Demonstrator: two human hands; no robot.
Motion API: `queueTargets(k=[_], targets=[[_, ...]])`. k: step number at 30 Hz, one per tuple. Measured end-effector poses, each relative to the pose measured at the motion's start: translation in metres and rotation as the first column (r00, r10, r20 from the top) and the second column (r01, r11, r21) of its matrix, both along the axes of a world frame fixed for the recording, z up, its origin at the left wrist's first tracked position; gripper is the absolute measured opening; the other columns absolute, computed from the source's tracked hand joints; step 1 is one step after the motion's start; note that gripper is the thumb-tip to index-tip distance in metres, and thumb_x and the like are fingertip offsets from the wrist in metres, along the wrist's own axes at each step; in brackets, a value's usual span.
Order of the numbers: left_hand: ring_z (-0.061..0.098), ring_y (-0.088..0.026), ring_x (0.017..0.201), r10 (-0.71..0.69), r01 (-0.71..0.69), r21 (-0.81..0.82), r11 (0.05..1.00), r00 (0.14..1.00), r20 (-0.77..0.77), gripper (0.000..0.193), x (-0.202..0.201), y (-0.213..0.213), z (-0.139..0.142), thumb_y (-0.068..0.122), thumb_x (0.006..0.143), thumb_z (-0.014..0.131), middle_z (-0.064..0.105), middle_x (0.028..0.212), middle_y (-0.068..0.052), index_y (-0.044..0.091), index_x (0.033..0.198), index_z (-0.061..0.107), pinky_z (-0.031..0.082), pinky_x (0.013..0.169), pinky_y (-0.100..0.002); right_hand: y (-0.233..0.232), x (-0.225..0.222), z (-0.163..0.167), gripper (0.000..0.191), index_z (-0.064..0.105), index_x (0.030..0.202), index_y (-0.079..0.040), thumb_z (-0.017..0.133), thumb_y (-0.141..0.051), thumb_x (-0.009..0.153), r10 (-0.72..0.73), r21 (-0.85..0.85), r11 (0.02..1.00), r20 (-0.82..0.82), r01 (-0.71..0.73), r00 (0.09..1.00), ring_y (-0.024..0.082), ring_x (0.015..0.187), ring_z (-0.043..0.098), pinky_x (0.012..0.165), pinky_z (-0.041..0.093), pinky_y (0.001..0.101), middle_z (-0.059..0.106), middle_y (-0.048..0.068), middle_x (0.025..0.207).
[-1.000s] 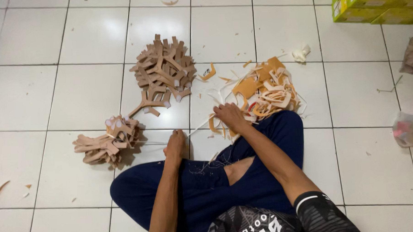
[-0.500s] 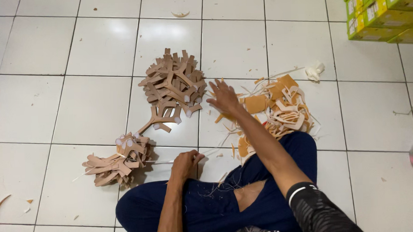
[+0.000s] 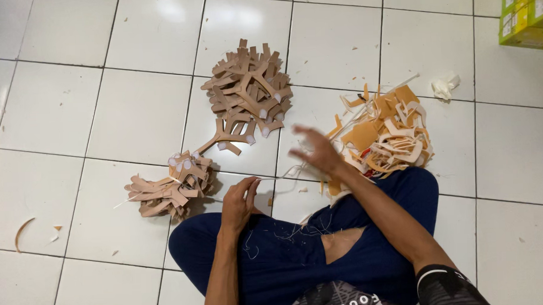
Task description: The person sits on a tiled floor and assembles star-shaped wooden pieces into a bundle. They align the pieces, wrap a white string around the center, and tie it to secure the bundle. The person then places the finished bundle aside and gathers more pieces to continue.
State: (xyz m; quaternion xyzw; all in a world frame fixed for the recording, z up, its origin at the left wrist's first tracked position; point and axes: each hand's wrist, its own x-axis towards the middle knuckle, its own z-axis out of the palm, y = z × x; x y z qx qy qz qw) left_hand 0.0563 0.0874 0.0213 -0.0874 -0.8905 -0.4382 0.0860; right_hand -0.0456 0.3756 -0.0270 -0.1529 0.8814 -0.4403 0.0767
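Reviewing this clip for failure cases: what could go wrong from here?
The white thread runs thin between the left hand and the blurred, moving right hand; it might slip or snag. Loose threads on the blue trousers could tangle with it. The scrap pile lies close beside the right hand and may scatter.

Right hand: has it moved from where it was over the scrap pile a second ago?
Yes. The right hand has shifted left off the scrap pile toward the tan cut-piece pile.

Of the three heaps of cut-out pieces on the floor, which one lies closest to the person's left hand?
The small tan heap at lower left, just beside the left hand. The bigger tan heap lies farther up the tiles, and the orange-and-white scrap heap is by the right hand.
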Motion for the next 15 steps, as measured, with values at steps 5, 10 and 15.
queueTargets(k=[5,10,15], targets=[[0.067,-0.01,0.069,0.551,-0.558,0.376,0.74,0.823,0.137,0.02,0.009,-0.041,0.0,0.02,0.11,0.05,0.07,0.083,0.0,0.008,0.104,0.065,0.054,0.059,-0.029,-0.046,0.054,-0.022,0.032,0.08,0.105,-0.021,0.059,-0.044,0.1,0.336,0.259,0.892,0.17,-0.371,0.926,0.018,0.085,0.074,0.08,0.062,0.0378,0.081,0.005,0.097],[0.046,-0.011,0.068,0.691,-0.463,0.773,0.434,0.721,0.044,0.023,0.032,-0.073,0.002,0.022,0.119,0.047,0.043,0.075,-0.001,0.002,0.116,0.058,0.047,0.065,-0.028,0.057,0.017,-0.027,0.046,0.078,0.091,-0.013,0.052,-0.048,0.106,-0.206,0.295,0.938,0.043,0.185,0.978,0.019,0.047,0.062,0.048,0.052,0.0346,0.064,0.005,0.056],[0.053,-0.011,0.066,0.744,-0.467,0.869,0.166,0.638,0.201,0.023,0.033,-0.077,0.003,0.03,0.115,0.043,0.047,0.075,0.001,0.008,0.11,0.051,0.048,0.06,-0.026,0.132,-0.017,0.031,0.05,0.076,0.082,-0.01,0.068,-0.052,0.107,-0.389,0.336,0.784,-0.389,0.522,0.835,0.018,0.052,0.058,0.051,0.047,0.035,0.068,0.005,0.065]])
